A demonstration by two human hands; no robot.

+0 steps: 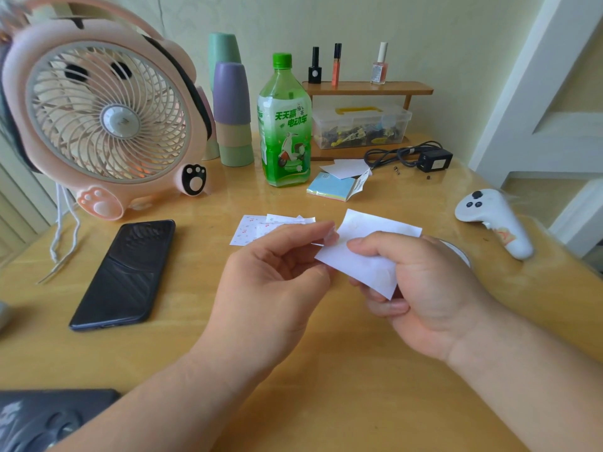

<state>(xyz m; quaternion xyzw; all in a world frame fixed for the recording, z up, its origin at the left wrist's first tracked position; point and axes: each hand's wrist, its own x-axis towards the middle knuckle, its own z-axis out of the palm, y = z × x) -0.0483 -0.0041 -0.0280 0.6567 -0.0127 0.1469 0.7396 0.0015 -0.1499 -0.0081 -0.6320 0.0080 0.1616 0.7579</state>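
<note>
Above the middle of the wooden table [326, 402], my right hand [421, 295] grips a white sheet of backing paper [368, 252] between thumb and fingers. My left hand [277, 275] pinches a small translucent sticker [331, 238] at the sheet's left edge with thumb and forefinger. Behind my hands, several small sticker sheets with red dots [257, 228] lie flat on the table.
A pink fan [104, 112] stands at the back left, with a black phone [125, 272] in front of it. A green bottle [284, 125], stacked cups [231, 112], a clear box [359, 125], sticky notes [332, 187], a black adapter [434, 159] and a white controller [496, 220] surround the work spot.
</note>
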